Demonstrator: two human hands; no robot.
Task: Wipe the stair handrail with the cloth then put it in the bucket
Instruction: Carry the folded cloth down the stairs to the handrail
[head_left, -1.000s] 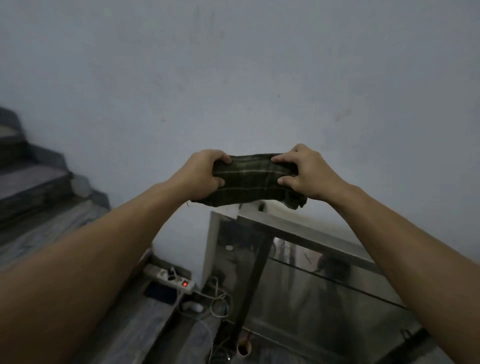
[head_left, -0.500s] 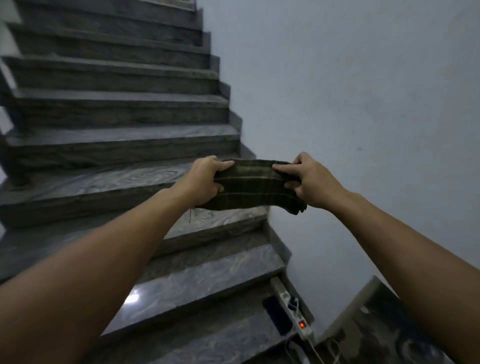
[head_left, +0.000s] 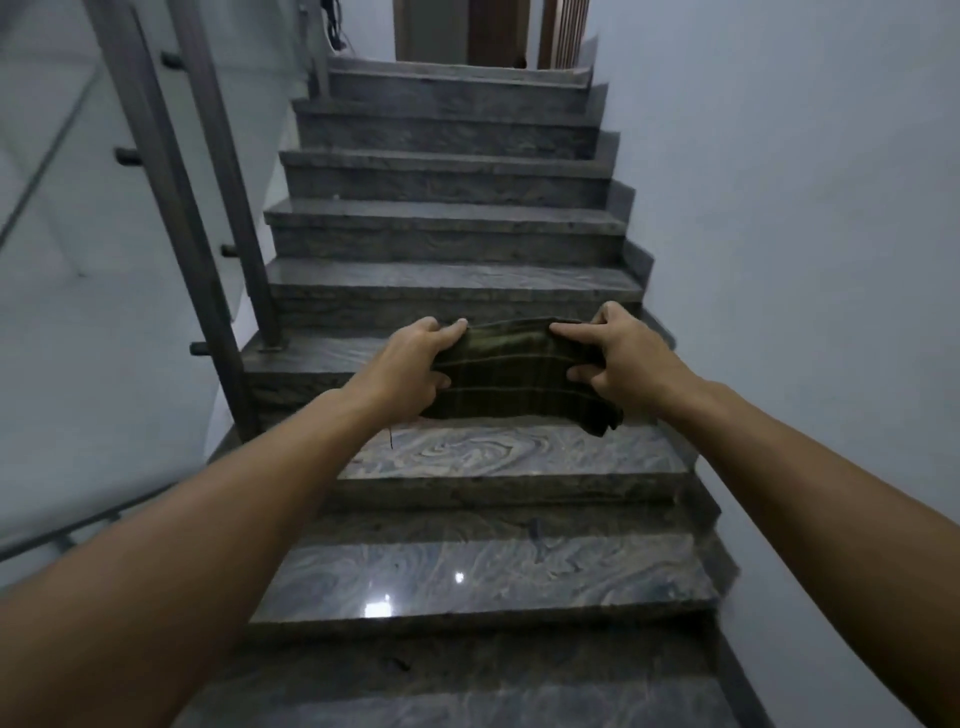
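Observation:
A dark green checked cloth is stretched between both hands in front of me, above the steps. My left hand grips its left end and my right hand grips its right end, fingers curled over the top edge. The stair railing's metal posts rise along the left side with glass panels between them; its top rail runs out of the frame at upper left. No bucket is in view.
Grey marble stairs climb straight ahead to a landing with a wooden door. A plain white wall closes the right side. A lower rail crosses the bottom left.
My view has swung left from the white wall and a power strip to face straight up the stairs. Both hands kept the cloth held between them.

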